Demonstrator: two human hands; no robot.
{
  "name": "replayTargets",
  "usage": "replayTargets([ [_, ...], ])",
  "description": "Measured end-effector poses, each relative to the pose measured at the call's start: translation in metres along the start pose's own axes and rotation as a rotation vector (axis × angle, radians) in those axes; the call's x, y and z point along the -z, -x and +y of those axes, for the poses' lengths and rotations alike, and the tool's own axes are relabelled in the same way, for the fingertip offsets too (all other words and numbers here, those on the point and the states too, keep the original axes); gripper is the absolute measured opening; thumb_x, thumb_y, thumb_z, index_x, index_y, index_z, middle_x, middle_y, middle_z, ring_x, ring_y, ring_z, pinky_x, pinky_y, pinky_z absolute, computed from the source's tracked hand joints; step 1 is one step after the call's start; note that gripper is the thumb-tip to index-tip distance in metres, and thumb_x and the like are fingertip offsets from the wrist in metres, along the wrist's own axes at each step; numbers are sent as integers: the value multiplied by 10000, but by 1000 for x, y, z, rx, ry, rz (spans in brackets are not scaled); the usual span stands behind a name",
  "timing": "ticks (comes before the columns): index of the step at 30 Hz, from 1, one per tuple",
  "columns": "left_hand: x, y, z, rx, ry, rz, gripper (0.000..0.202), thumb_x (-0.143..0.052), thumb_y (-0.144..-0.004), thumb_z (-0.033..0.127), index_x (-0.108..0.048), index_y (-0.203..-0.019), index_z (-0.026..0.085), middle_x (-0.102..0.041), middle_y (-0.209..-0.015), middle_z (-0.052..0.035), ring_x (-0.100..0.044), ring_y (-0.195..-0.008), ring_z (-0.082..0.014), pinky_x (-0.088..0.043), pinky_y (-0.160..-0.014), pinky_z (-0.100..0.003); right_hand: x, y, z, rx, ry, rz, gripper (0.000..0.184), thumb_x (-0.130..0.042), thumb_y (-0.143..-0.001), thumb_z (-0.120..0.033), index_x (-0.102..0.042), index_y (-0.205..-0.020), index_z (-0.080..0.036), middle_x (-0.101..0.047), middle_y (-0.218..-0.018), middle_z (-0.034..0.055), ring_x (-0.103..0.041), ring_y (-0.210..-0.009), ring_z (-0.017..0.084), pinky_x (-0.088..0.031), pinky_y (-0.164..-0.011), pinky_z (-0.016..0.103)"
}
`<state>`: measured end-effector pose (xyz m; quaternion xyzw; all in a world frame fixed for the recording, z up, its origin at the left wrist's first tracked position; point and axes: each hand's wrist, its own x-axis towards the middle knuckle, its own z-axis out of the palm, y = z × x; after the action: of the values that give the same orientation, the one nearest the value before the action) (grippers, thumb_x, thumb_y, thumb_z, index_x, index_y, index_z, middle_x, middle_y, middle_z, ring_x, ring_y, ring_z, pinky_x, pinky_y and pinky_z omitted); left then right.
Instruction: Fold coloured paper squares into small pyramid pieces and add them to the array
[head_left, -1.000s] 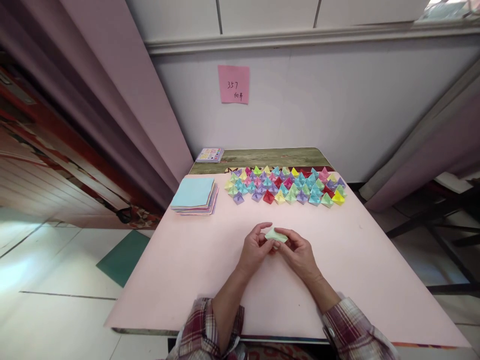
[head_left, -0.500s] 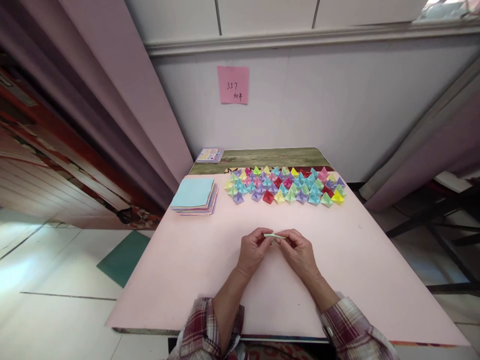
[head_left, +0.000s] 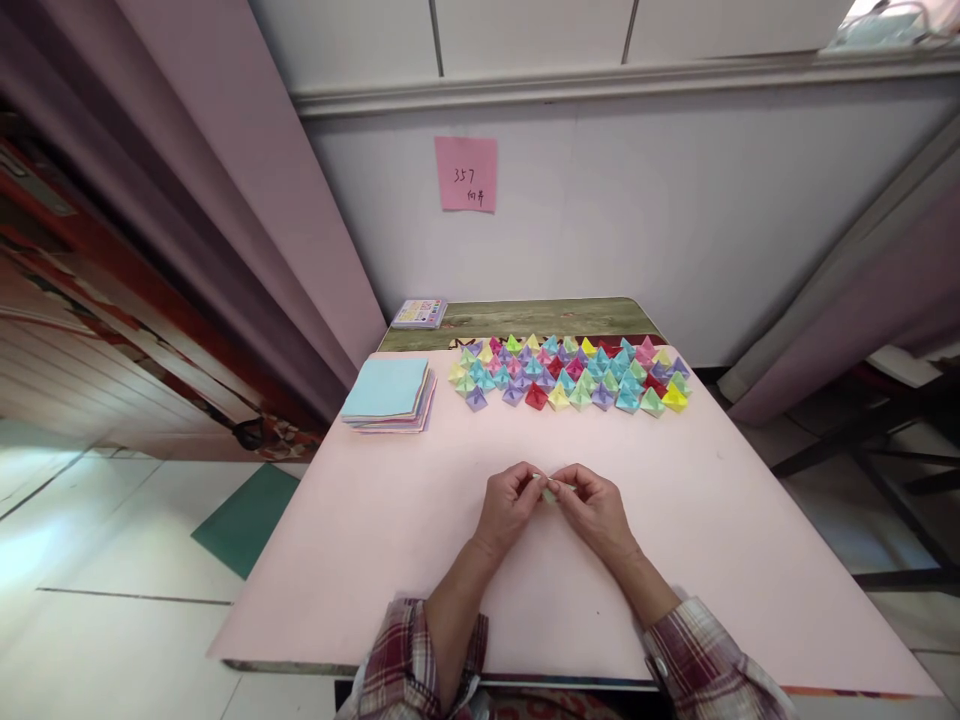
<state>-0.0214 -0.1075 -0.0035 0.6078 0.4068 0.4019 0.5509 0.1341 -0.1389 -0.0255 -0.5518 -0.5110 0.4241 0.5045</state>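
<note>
A small folded piece of pale green paper (head_left: 550,494) is pinched between my two hands over the middle of the pink-covered table (head_left: 420,560). My left hand (head_left: 507,506) grips its left side with thumb and fingertips. On the other side my right hand (head_left: 595,506) holds it the same way, thumbs close together. Much of the paper is hidden behind the fingers, so its exact folded shape cannot be made out. Beyond my hands stand several rows of small folded paper boats (head_left: 536,396) in many colours.
A stack of square coloured paper (head_left: 386,388), light blue on top, lies at the left. Behind it, a printed packet (head_left: 420,313) rests on the table's bare wooden strip (head_left: 540,316). A pink note (head_left: 466,174) is stuck to the wall, and a green sheet (head_left: 247,520) lies on the floor.
The folded paper has tilted: earlier a thin edge showed above my fingertips, now a green face shows below the thumbs. Both hands stay nearly in place, fingers closer together.
</note>
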Motion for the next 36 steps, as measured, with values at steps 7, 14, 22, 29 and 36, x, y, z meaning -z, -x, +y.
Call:
replayTargets([
  [7,-5,1,0,86,44,-132,290,-651,-801,443,-565,-726,177,-634,-633,-5,-552,-558,-125,-424,-558,-233,2,-2,1,-33,-142,46,310,-708,-763,-498,-655,-740,-194,-644,-624,5,-571,-563,148,-470,-544,261],
  [14,-2,1,1,-71,-203,-163,273,-521,-879,368,-508,-665,198,-504,-538,37,-415,-497,-106,-320,-517,-223,-1,0,-3,45,-79,56,242,-677,-802,-445,-652,-775,-206,-665,-710,15,-594,-646,165,-475,-623,274],
  [22,-4,2,0,-89,-219,-181,256,-539,-858,330,-513,-648,186,-406,-566,44,-338,-529,-98,-270,-521,-232,2,0,0,25,-116,78,216,-678,-806,-405,-627,-756,-201,-590,-684,-6,-519,-638,150,-429,-621,266],
  [29,-1,-1,1,-7,90,3,246,-654,-799,366,-597,-686,155,-510,-623,22,-436,-585,-92,-354,-558,-213,2,0,-4,22,-232,141,229,-656,-821,-407,-611,-735,-200,-547,-663,-19,-488,-638,137,-403,-614,253],
  [36,-2,-6,-8,142,312,112,266,-691,-776,400,-620,-749,145,-614,-613,3,-538,-524,-99,-425,-498,-208,2,-1,1,37,-261,163,211,-658,-835,-396,-670,-826,-186,-583,-657,-8,-509,-608,130,-415,-602,261],
])
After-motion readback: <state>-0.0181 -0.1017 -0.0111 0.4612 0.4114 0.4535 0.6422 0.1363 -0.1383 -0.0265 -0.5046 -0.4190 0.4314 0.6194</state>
